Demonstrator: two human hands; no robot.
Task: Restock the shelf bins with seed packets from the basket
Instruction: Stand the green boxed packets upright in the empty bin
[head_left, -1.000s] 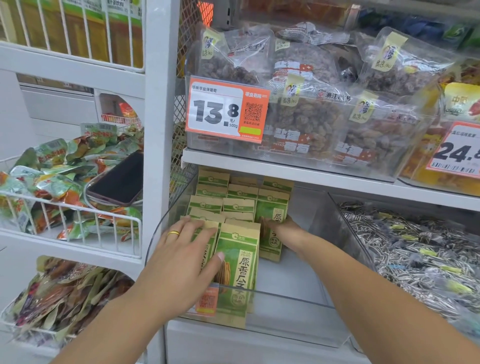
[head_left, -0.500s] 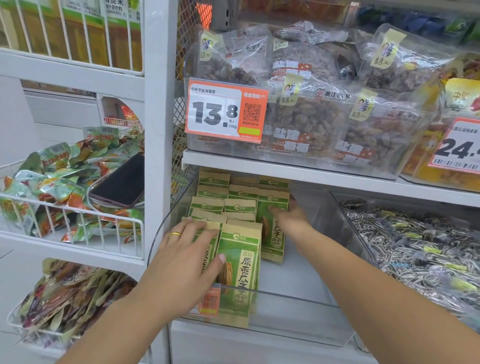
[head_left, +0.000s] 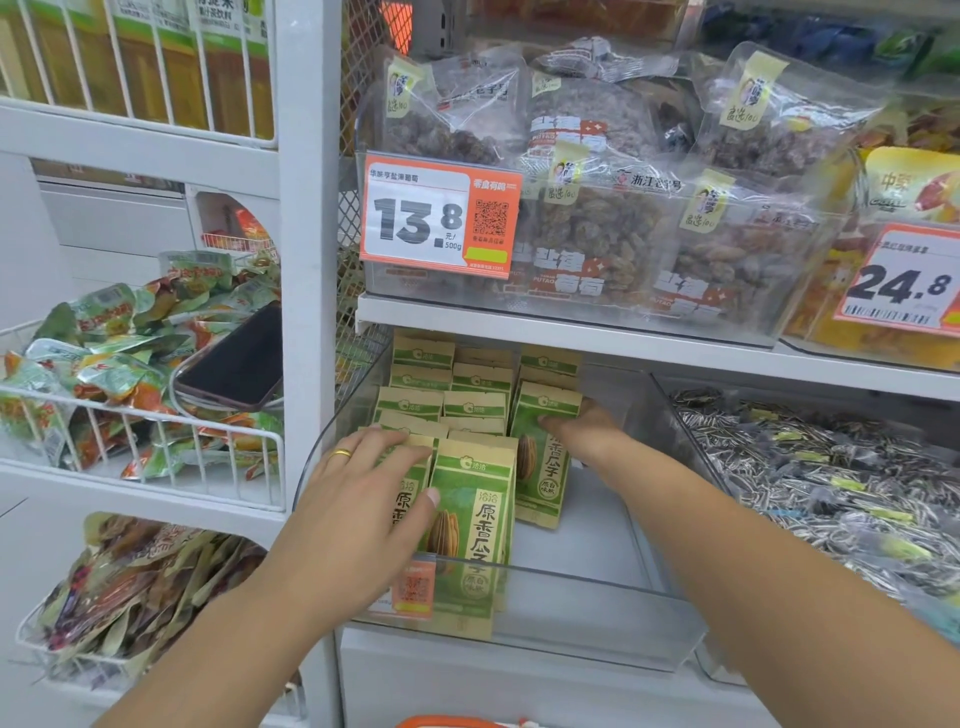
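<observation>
Both hands were inside the clear shelf bin. Left hand, wearing a gold ring, lay with fingers spread and nearly straight over the front seed packets, thumb against the foremost one. Right hand reached deeper, its fingers on the upper face of a packet in the right-hand row; whether it gripped could not be told. Packets stood upright in rows, green and kraft-brown, printed with a sunflower seed. Beside the bin, a phone lay on snack bags in a wire basket.
</observation>
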